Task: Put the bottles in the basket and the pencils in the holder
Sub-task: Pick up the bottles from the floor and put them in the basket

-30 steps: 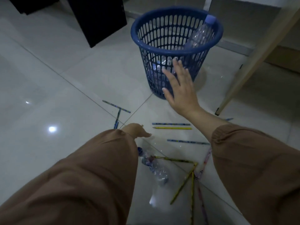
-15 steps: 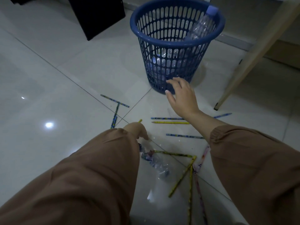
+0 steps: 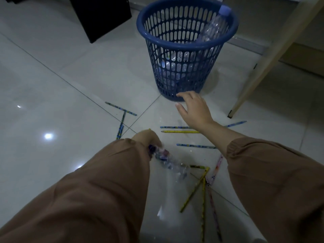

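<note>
Gripping the neck end of a clear crumpled plastic bottle (image 3: pixel 168 161), the left hand (image 3: pixel 146 138) is curled shut around it low over the pale glossy tiled floor (image 3: pixel 61 88), its fingers mostly hidden behind the brown sleeve (image 3: pixel 105 190). The bottle looks blurred and slants down to the right from that hand.

The right hand (image 3: pixel 193 109) hangs open with fingers loosely spread and slightly bent, holding nothing, just in front of the foot of the blue slotted plastic basket (image 3: pixel 185 41). That basket stands upright on the floor and already holds several clear bottles; one tall clear bottle with a pale blue cap (image 3: pixel 214 26) leans against its far right rim.

Scattered pencils lie flat on the floor: a blue patterned pencil (image 3: pixel 175 127) and a yellow pencil (image 3: pixel 178 131) side by side just beneath the right wrist, another blue pencil (image 3: pixel 194 146) nearer, two blue pencils (image 3: pixel 121 109) crossing at the left, and a cluster of yellow and pink pencils (image 3: pixel 204 186) near the bottom right. A pale wooden table leg (image 3: pixel 259 71) slants down at the right.
</note>
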A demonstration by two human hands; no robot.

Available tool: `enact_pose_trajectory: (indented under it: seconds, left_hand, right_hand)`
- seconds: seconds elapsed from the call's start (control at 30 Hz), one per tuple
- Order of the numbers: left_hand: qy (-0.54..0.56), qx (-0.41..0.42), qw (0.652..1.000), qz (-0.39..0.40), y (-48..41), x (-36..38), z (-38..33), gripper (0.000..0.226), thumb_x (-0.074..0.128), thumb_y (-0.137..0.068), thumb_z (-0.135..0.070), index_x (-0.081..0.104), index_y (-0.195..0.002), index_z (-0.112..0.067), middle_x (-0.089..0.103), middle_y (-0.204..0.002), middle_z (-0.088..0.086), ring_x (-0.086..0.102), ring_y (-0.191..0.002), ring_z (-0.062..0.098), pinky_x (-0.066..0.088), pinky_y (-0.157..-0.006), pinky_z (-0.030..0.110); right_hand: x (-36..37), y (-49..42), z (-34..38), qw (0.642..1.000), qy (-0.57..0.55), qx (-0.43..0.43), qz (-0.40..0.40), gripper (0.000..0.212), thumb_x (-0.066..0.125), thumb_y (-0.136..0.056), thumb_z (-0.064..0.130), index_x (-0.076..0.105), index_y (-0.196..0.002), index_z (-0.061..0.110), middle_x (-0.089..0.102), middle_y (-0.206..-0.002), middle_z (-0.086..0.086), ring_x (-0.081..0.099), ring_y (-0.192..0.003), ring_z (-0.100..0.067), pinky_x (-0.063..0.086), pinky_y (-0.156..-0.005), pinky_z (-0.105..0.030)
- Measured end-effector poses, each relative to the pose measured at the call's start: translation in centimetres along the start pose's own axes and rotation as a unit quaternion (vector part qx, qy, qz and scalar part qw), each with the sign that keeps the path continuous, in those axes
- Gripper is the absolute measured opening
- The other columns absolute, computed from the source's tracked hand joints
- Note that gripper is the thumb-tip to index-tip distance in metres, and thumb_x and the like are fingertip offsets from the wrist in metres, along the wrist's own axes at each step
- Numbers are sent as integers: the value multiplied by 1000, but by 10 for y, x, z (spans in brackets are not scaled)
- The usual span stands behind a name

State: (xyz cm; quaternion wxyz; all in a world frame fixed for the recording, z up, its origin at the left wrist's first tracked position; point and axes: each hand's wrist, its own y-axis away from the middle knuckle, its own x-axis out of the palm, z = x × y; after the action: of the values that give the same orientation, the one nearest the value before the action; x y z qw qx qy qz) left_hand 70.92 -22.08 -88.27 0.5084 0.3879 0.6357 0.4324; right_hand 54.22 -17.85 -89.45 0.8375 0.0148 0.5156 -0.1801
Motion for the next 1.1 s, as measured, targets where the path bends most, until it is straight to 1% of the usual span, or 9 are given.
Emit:
enact_pose_trajectory:
  seconds: [0.07,0.23,0.33,0.43,0.53,0.67,0.83,0.97,1.1]
  left_hand:
    - [42,35,998,-28,6,-18,-14,59,54,-97,-27,37,-135,14,60,-119,31,62,-111,38,49,-98,40]
    - [166,154,966,-128,35,-66,-44,55,58,-95,-30,45,-127,12,60,-86,23,62,-69,32,55,-72,40]
    - [225,212,935,-172,56,-83,-53,54,64,-91,-28,46,-125,9,61,-107,30,67,-83,40,57,-70,43]
    - [288,268,894,-214,71,-90,-57,60,66,-84,-47,52,-115,2,64,-105,24,69,-78,36,58,-57,37]
    - [381,328,807,-310,82,-95,-62,68,46,-81,-74,58,-101,-11,69,-93,11,68,-78,24,55,-63,33]
    - [404,427,695,-415,96,-101,-72,51,37,-90,-65,57,-97,-19,59,-84,-9,55,-78,7,43,-66,25]
    - [261,495,738,-378,92,-106,-88,52,28,-98,-56,55,-127,-21,56,-126,-4,49,-117,14,37,-98,31]
    - [201,474,766,-385,84,-110,-94,61,21,-101,-52,30,-150,-16,21,-160,1,18,-148,17,15,-121,38]
    - [158,476,765,-405,79,-115,-93,59,19,-101,-50,33,-149,-17,20,-161,0,17,-148,15,14,-119,36]
  right_hand:
    - [-6,-2,5,995,-68,43,56,46,49,-94,48,54,-131,21,61,-119,-4,56,-110,-21,45,-93,-37]
    - [-22,-10,24,926,-250,145,243,70,54,-68,81,61,-116,31,65,-115,2,63,-99,-16,50,-80,-32]
    - [-31,-16,30,926,-242,142,252,74,71,-63,70,54,-125,32,64,-118,1,66,-97,-17,57,-81,-40]
    - [-41,-24,33,968,-166,81,168,73,81,-67,48,51,-130,27,65,-121,0,66,-100,-18,55,-88,-38]
    - [-61,-28,39,984,-164,38,56,66,76,-69,45,52,-129,32,68,-115,7,66,-101,-14,54,-90,-36]
    - [-89,-33,49,978,-197,5,-69,62,75,-71,40,52,-128,34,68,-110,11,66,-98,-10,56,-87,-33]
    - [-122,-53,57,946,-256,53,-191,57,73,-79,38,40,-124,26,59,-103,11,64,-89,-8,54,-79,-27]
    - [-148,-83,56,867,-408,235,-166,56,66,-84,43,32,-121,18,55,-114,-2,64,-92,-19,58,-74,-38]
    - [-167,-97,56,670,-684,285,-44,37,61,-92,27,51,-122,8,62,-114,-19,67,-100,-33,59,-81,-50]
